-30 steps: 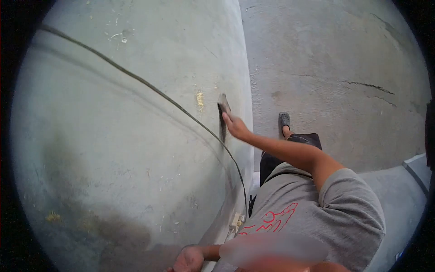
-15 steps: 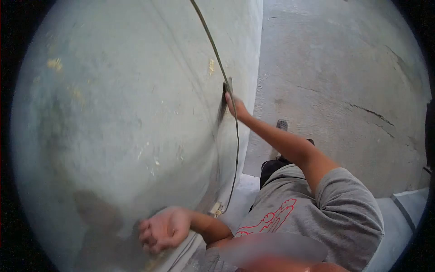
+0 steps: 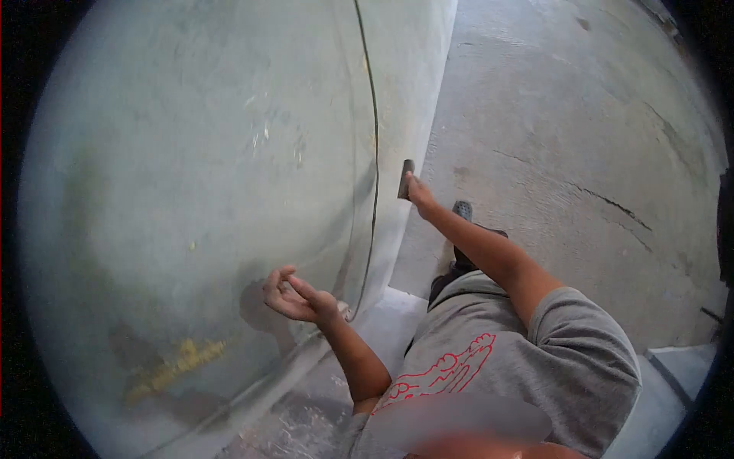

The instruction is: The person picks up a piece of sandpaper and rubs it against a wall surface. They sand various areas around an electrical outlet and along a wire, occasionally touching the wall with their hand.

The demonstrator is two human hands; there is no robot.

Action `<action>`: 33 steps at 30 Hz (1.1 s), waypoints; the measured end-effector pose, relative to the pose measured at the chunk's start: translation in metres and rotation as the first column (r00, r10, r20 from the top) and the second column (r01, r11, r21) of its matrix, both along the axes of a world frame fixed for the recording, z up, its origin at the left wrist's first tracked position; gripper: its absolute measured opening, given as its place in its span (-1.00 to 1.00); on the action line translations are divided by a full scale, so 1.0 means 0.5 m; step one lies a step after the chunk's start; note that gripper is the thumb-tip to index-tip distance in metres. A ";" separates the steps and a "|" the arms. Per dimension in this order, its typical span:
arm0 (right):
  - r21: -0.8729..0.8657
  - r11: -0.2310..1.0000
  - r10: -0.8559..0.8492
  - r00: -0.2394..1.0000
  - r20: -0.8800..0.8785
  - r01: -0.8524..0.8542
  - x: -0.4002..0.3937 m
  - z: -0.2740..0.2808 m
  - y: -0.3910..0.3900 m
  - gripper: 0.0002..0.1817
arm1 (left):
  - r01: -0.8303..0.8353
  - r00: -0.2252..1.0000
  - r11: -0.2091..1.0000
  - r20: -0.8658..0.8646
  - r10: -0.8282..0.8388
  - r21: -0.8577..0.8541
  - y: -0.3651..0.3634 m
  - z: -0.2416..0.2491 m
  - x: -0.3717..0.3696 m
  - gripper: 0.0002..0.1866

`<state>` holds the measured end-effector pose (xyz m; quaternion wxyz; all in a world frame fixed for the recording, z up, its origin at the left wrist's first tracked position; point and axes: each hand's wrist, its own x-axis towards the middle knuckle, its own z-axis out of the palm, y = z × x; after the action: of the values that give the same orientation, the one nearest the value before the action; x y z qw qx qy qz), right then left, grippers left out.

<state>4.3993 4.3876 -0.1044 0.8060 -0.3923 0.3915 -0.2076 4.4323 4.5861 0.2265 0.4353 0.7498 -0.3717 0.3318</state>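
My left hand [image 3: 294, 297] is raised in front of the pale green wall [image 3: 191, 153], palm up, fingers loosely bent and apart, holding nothing. My right hand [image 3: 417, 191] grips a dark, narrow, flat tool [image 3: 407, 177] by the wall's right edge; its exact kind cannot be made out. A thin dark cable [image 3: 375, 138] hangs along the wall between the two hands, left of the tool. It runs down to a small pale fitting [image 3: 344, 310] near the wall's base, just right of my left hand.
Grey concrete floor [image 3: 550, 115] with a long crack lies to the right. My foot [image 3: 462, 210] stands on it below my right forearm. A yellow patch [image 3: 180, 367] marks the lower wall. A grey-white slab with a dark strip [image 3: 680, 367] is at the lower right.
The view has shifted along the wall. My right hand and its tool have moved away from the cable to the wall's right edge. My left hand has risen and turned, its fingers now pointing up-left.
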 end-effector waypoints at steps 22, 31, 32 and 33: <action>0.118 0.981 -0.128 0.968 -0.215 0.156 0.279 0.025 -0.149 -0.41 | -0.617 0.763 0.787 -0.248 0.597 -0.009 -0.146 0.222 0.019 -0.56; 0.019 0.969 -0.242 0.960 -0.142 0.247 0.330 0.035 -0.459 -0.36 | -0.719 0.598 0.636 -0.216 0.771 0.280 -0.148 0.253 0.056 -0.34; 0.017 0.978 -0.205 0.968 -0.143 0.209 0.324 0.027 -0.458 -0.33 | -0.747 0.545 0.578 -0.196 0.815 0.328 -0.144 0.256 0.058 -0.31; 0.014 0.986 -0.164 0.976 -0.143 0.168 0.318 0.020 -0.451 -0.31 | -0.741 0.552 0.583 -0.193 0.811 0.332 -0.142 0.253 0.062 -0.31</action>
<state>4.5585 4.1621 -0.0943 0.7610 -0.3614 0.4819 -0.2408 4.4634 4.5148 0.3530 0.2148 0.9215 0.0440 0.3206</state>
